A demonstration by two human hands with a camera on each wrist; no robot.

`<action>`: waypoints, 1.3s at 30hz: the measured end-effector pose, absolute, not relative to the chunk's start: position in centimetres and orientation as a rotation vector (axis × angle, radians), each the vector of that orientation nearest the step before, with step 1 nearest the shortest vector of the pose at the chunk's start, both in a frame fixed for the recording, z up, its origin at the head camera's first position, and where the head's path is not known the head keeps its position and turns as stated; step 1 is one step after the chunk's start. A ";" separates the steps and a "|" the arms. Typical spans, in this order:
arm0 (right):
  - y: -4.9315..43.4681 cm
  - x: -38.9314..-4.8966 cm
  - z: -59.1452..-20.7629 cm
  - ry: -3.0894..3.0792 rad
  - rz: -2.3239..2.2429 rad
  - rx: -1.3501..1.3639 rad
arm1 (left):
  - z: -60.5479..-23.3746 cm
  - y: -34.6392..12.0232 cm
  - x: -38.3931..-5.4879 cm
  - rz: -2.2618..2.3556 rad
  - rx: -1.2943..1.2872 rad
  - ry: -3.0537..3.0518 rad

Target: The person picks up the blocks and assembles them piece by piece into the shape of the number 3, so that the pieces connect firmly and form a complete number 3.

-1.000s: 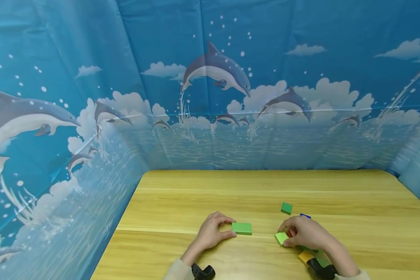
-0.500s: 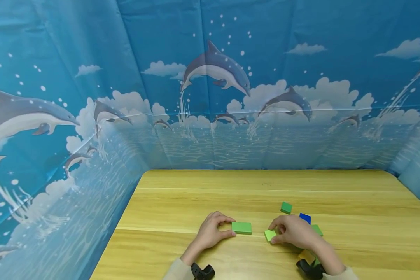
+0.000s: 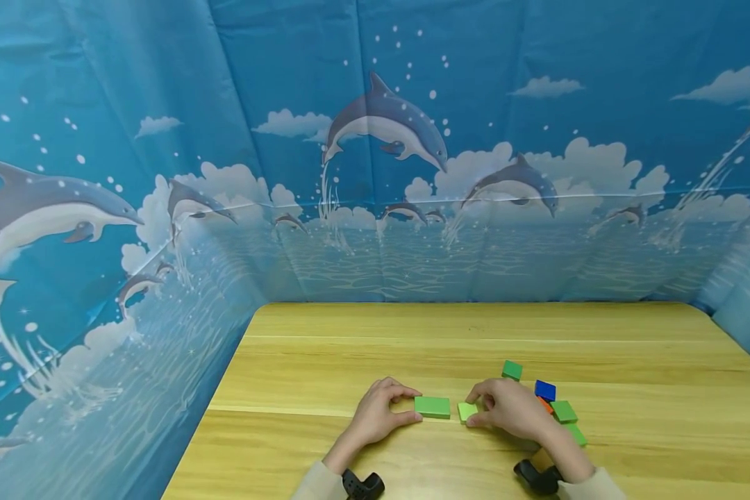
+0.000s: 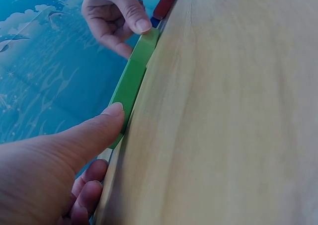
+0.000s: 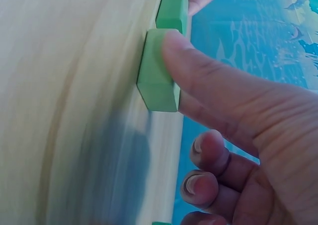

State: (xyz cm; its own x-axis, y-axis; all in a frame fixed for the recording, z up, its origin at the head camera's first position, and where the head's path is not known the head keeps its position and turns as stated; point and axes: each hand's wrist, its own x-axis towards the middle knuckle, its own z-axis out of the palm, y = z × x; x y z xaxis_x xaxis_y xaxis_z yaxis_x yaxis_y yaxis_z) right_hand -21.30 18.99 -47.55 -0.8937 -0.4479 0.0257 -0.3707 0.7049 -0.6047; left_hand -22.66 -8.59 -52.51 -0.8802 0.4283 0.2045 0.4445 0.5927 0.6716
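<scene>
A longer green block (image 3: 432, 407) lies on the wooden table, and my left hand (image 3: 378, 413) holds its left end between thumb and forefinger. Just right of it, my right hand (image 3: 511, 410) pinches a smaller light green block (image 3: 467, 412). From the head view a narrow gap separates the two blocks. In the left wrist view the light green block (image 4: 145, 46) appears in line with the far end of the longer one (image 4: 129, 88). The right thumb lies along the light green block (image 5: 156, 71) in the right wrist view, with the other fingers partly hidden.
Near my right hand lie a green block (image 3: 512, 369), a blue block (image 3: 545, 390), an orange block (image 3: 544, 404) and more green blocks (image 3: 564, 411). A yellow block (image 3: 542, 460) is partly covered by my right wrist. A dolphin-print curtain (image 3: 375, 264) borders the table (image 3: 325, 354).
My right hand has moved left with the light green block, towards the longer green block. Several blocks it covered now show. The left hand has stayed in place.
</scene>
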 end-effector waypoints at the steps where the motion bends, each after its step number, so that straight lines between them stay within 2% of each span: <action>1: 18.9 -21.3 -47.6 2.791 -0.947 -0.667 | -52.5 -8.6 -22.7 -1.182 -0.764 -2.783; 39: 17.5 -21.5 -47.8 2.876 -0.904 -0.672 | -52.5 -8.4 -22.5 -1.177 -0.749 -2.775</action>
State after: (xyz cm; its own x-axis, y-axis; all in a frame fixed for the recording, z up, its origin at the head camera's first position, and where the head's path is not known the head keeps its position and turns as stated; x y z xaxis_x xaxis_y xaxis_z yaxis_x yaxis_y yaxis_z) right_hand -21.53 17.50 -47.77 -0.9039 -0.4206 0.0780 -0.3896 0.7341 -0.5561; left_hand -22.53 -8.43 -52.48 -0.8831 0.4175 0.2143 0.4443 0.5967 0.6683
